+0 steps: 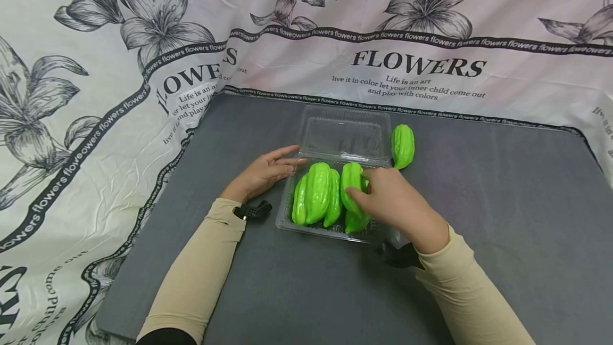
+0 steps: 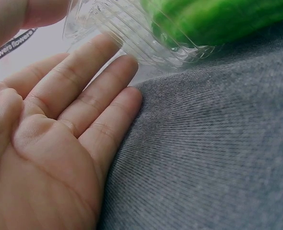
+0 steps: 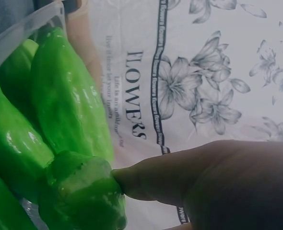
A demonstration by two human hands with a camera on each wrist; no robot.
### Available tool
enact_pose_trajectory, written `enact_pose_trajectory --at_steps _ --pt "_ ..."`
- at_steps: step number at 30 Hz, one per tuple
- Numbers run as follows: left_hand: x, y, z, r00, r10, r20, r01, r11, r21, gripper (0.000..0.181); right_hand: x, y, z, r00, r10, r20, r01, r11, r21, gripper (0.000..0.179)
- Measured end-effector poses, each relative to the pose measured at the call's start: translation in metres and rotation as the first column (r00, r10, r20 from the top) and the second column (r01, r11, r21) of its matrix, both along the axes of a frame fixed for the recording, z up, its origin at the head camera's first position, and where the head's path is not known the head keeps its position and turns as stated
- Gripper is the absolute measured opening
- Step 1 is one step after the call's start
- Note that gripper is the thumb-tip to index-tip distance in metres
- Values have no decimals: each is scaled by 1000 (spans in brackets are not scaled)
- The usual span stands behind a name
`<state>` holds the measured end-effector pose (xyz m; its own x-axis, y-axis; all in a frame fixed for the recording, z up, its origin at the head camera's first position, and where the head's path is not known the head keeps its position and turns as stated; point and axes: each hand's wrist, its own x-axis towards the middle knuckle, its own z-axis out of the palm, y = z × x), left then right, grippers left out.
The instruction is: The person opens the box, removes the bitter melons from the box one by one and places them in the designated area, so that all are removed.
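Observation:
A clear plastic clamshell box (image 1: 286,212) lies with its lid (image 1: 346,131) folded back. Several glossy, ridged green bitter melons (image 1: 318,191) lie side by side in its base. At the right end of the row, my right hand (image 1: 395,201) grips one bitter melon (image 1: 353,174) between thumb and fingers; its blunt end shows beside my thumb (image 3: 146,182) in the right wrist view. My left hand (image 1: 262,173) lies at the box's left side near the hinge. Its straight fingers (image 2: 100,98) reach the box's clear ribbed wall (image 2: 132,36).
Outside the box, another bitter melon (image 1: 403,146) sits to the right of the lid. All this stands on a grey cloth-covered table (image 1: 297,292). Flower-printed white fabric (image 1: 407,9) hangs along the table's back and left sides.

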<state>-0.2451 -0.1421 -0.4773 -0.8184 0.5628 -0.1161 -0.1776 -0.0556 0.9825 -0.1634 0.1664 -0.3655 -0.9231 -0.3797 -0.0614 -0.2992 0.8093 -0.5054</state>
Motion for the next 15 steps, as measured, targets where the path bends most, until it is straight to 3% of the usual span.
enact_pose_trajectory --at_steps 6,15 --pt "-1 0 -1 1000 -2 -2 2 1000 0 69 1 7 8 1000 -7 -16 6 1000 -20 38" --pt "0 0 -1 1000 -7 -12 7 1000 -2 70 -4 19 15 998 -62 27 63 998 -24 25"
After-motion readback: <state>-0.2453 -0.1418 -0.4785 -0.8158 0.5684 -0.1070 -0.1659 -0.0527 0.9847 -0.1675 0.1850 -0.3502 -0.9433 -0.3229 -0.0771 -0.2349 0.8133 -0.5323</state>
